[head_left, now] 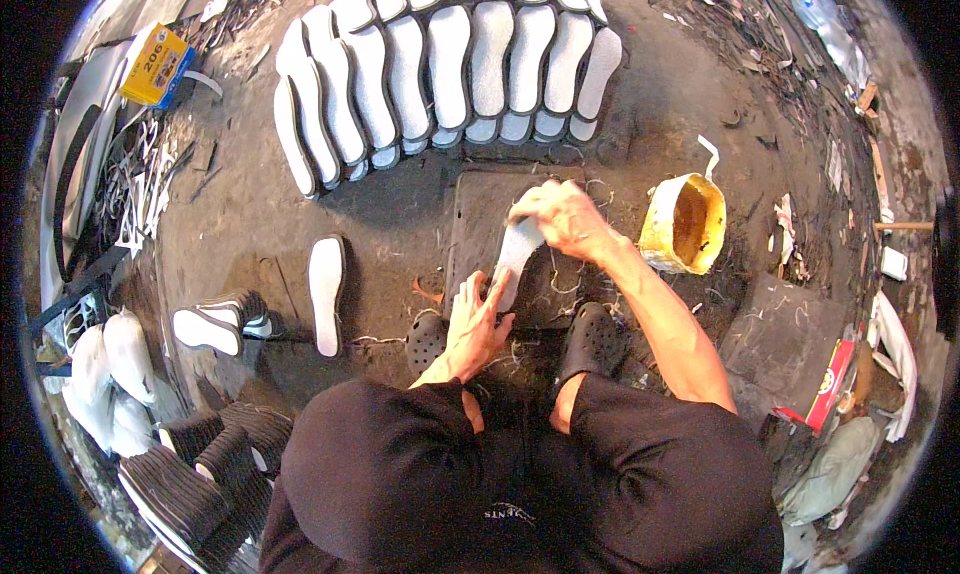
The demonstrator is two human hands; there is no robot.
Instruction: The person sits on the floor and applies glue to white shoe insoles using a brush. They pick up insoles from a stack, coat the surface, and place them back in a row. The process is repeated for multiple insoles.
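Note:
A white-topped shoe sole point(519, 251) lies on a dark flat board point(477, 206) between my feet. My right hand point(568, 219) is closed around its far end, fingers curled over the edge; whether it holds anything else is hidden. With fingers stretched out, my left hand point(472, 327) rests against the sole's near end, fingertips on its white face. To the left of the board, a single white-topped sole point(326, 296) lies flat on the ground. Right of my right hand stands a yellow tub point(657, 226), its inside stained brown, a white strip sticking up behind it.
Overlapping rows of white-topped soles point(450, 64) fan out at the far side. A small stack of soles point(208, 330) sits at left, and dark ridged soles point(180, 499) pile up at lower left. A yellow-and-blue box point(157, 67) and a red box point(827, 386) lie at the sides among scraps.

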